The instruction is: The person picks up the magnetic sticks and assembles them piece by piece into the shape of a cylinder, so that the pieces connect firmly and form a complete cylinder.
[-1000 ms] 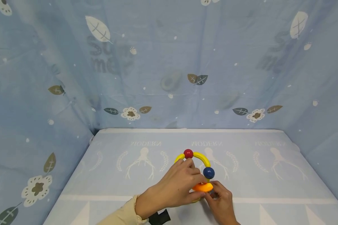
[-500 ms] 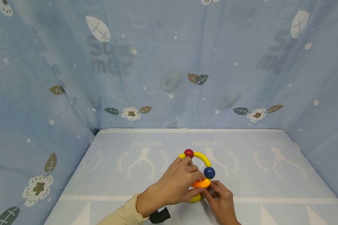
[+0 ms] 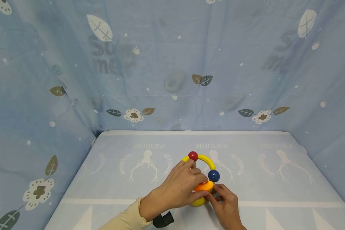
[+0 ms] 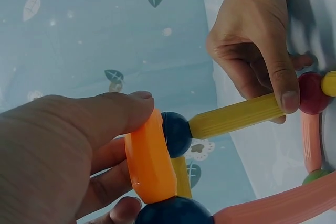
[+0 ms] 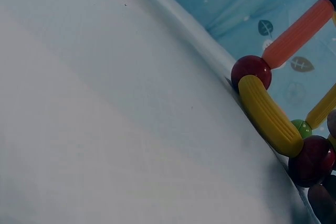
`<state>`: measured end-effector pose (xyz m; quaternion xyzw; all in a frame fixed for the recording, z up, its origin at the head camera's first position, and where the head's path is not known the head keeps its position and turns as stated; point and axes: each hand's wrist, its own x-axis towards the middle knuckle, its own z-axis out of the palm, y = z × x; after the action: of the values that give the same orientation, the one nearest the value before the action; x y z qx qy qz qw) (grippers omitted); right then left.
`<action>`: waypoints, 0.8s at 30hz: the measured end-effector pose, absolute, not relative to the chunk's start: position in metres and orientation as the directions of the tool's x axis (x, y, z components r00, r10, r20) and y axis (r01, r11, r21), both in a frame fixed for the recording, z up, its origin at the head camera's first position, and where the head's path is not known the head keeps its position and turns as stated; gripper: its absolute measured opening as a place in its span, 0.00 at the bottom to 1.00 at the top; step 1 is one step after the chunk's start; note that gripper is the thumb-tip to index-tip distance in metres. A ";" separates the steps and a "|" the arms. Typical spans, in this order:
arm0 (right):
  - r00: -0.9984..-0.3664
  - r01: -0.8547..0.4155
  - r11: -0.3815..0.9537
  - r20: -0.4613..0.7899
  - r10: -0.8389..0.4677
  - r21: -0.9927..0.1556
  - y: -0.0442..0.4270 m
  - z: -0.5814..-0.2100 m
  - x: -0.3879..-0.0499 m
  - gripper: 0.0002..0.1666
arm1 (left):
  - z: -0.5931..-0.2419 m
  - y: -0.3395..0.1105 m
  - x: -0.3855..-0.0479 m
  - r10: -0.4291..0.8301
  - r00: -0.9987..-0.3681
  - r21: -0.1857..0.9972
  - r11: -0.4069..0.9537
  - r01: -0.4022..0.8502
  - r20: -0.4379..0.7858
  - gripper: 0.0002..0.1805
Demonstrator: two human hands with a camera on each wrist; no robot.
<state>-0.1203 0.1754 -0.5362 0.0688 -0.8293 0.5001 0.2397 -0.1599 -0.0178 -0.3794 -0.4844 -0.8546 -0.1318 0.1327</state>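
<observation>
A structure of coloured rods and balls stands on the table under both hands. My left hand (image 3: pixel 179 184) pinches an orange curved rod (image 4: pixel 150 161) between thumb and fingers; one end meets a blue ball (image 4: pixel 176 212), the other is beside a second blue ball (image 4: pixel 176 134). My right hand (image 3: pixel 226 206) pinches a straight yellow rod (image 4: pixel 233 117) next to a red ball (image 4: pixel 314 93). In the head view, a yellow curved rod (image 3: pixel 208 162) joins the top red ball (image 3: pixel 193 156) to a blue ball (image 3: pixel 214 175). My left hand hides much of the structure.
A black object (image 3: pixel 163 220) is by the left wrist. Pink rods (image 5: pixel 298 34), a green ball (image 5: pixel 302 128) and a yellow curved rod (image 5: pixel 269 116) belong to the same structure. Blue patterned cloth (image 3: pixel 172 64) surrounds the pale table (image 3: pixel 118 188).
The orange rod has turned and shifted slightly left in my left hand. More of a yellow piece shows below it. Both hands stay almost in place.
</observation>
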 end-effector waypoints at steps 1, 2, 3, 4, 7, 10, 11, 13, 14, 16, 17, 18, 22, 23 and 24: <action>-0.876 -0.352 0.491 0.465 0.126 -0.797 0.175 -0.536 -0.120 0.17 | -0.379 -0.018 -0.160 0.790 -0.498 0.096 0.500 0.861 0.357 0.15; -0.877 -0.351 0.492 0.464 0.127 -0.797 0.175 -0.536 -0.120 0.17 | -0.380 -0.018 -0.160 0.787 -0.502 0.097 0.503 0.859 0.359 0.15; -0.877 -0.351 0.490 0.463 0.127 -0.798 0.175 -0.536 -0.120 0.16 | -0.380 -0.017 -0.160 0.784 -0.505 0.097 0.506 0.857 0.361 0.15; -0.878 -0.351 0.489 0.463 0.126 -0.799 0.175 -0.536 -0.120 0.16 | -0.380 -0.017 -0.161 0.781 -0.508 0.098 0.510 0.855 0.363 0.15; -0.880 -0.348 0.486 0.458 0.126 -0.802 0.174 -0.535 -0.120 0.15 | -0.380 -0.016 -0.161 0.774 -0.518 0.101 0.520 0.848 0.365 0.15; -0.882 -0.347 0.481 0.455 0.126 -0.805 0.174 -0.535 -0.119 0.15 | -0.381 -0.016 -0.161 0.768 -0.526 0.103 0.528 0.843 0.366 0.15; -0.881 -0.347 0.482 0.456 0.126 -0.805 0.174 -0.535 -0.119 0.14 | -0.381 -0.016 -0.161 0.766 -0.529 0.104 0.531 0.841 0.366 0.15; -0.879 -0.351 0.484 0.460 0.125 -0.802 0.175 -0.536 -0.119 0.14 | -0.382 -0.016 -0.161 0.763 -0.533 0.103 0.536 0.838 0.366 0.15; -0.878 -0.354 0.485 0.463 0.124 -0.800 0.175 -0.536 -0.119 0.14 | -0.382 -0.016 -0.161 0.760 -0.535 0.102 0.539 0.836 0.368 0.14; -0.875 -0.359 0.489 0.469 0.122 -0.795 0.175 -0.536 -0.119 0.14 | -0.384 -0.016 -0.161 0.752 -0.541 0.102 0.547 0.831 0.377 0.14; -0.873 -0.360 0.492 0.472 0.121 -0.793 0.176 -0.536 -0.120 0.14 | -0.384 -0.017 -0.162 0.744 -0.546 0.108 0.551 0.827 0.384 0.14; -0.873 -0.360 0.496 0.473 0.120 -0.790 0.176 -0.536 -0.120 0.14 | -0.384 -0.019 -0.162 0.734 -0.553 0.117 0.556 0.823 0.393 0.15; -0.882 -0.342 0.518 0.458 0.110 -0.784 0.176 -0.537 -0.122 0.13 | -0.386 -0.034 -0.167 0.649 -0.614 0.195 0.600 0.776 0.449 0.16; -0.886 -0.334 0.530 0.451 0.104 -0.779 0.176 -0.537 -0.122 0.13 | -0.387 -0.040 -0.170 0.619 -0.634 0.220 0.613 0.759 0.464 0.17; -0.892 -0.324 0.544 0.442 0.097 -0.774 0.176 -0.536 -0.122 0.13 | -0.388 -0.046 -0.172 0.586 -0.652 0.242 0.626 0.741 0.481 0.17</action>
<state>-0.1224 0.1758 -0.5361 0.0667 -0.8500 0.4727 0.2226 -0.1722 -0.0463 -0.3882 -0.3755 -0.8834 -0.2141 0.1812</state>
